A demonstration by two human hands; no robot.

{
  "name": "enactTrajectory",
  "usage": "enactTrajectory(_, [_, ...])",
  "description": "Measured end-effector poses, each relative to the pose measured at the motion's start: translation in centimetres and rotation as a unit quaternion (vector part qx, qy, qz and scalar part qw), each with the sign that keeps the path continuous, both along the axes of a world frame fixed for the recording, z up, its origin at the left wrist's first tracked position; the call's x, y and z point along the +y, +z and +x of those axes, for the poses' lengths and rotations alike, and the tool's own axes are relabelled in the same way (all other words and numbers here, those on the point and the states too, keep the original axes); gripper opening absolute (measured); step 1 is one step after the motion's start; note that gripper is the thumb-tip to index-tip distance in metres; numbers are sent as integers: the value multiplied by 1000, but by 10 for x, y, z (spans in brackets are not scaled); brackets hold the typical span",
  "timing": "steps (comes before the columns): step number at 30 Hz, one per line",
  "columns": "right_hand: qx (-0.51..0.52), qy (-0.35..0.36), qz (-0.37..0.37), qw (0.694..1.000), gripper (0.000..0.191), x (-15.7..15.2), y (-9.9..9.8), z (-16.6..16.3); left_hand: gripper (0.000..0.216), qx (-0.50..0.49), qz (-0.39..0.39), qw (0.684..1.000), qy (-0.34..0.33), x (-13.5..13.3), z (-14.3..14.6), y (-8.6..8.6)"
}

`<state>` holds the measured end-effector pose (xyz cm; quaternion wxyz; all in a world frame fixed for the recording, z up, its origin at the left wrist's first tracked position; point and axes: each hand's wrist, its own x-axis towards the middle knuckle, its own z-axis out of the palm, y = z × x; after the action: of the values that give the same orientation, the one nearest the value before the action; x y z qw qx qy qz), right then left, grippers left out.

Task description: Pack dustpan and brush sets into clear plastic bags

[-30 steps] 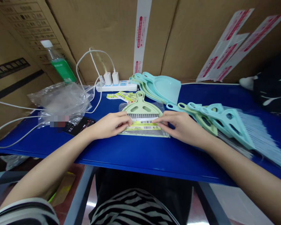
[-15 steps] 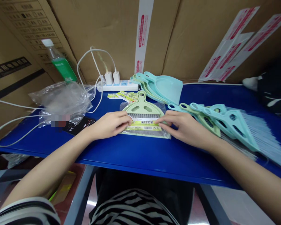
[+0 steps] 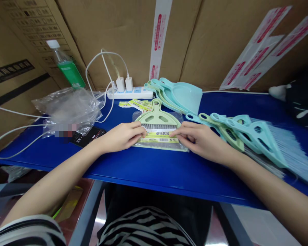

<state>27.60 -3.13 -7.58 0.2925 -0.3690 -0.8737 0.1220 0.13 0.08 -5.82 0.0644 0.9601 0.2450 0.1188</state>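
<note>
A light green mini dustpan with its brush [image 3: 156, 118] lies in a clear bag on the blue table [image 3: 154, 167]. A yellow label [image 3: 157, 137] runs across the bag's front. My left hand [image 3: 120, 136] presses the label's left end with curled fingers. My right hand [image 3: 199, 138] presses the label's right end, its fingertips flat on the strip. Both hands rest on the bag and neither lifts it.
Turquoise dustpans [image 3: 179, 94] are stacked behind. Several turquoise and green brushes [image 3: 246, 131] lie to the right. More yellow labels [image 3: 136, 104], a power strip [image 3: 130, 92], cables, a crumpled plastic bag [image 3: 66, 109], a phone [image 3: 88, 136] and a green bottle [image 3: 66, 66] lie left. Cardboard boxes stand behind.
My right fingertips slid a little left along the label. The left hand stayed where it was. The view shifted slightly.
</note>
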Motion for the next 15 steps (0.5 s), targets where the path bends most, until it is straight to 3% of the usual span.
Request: enactTrajectory(15, [-9, -29, -23, 999, 24, 2, -2, -2, 23, -6, 12, 999, 32, -3, 4, 0])
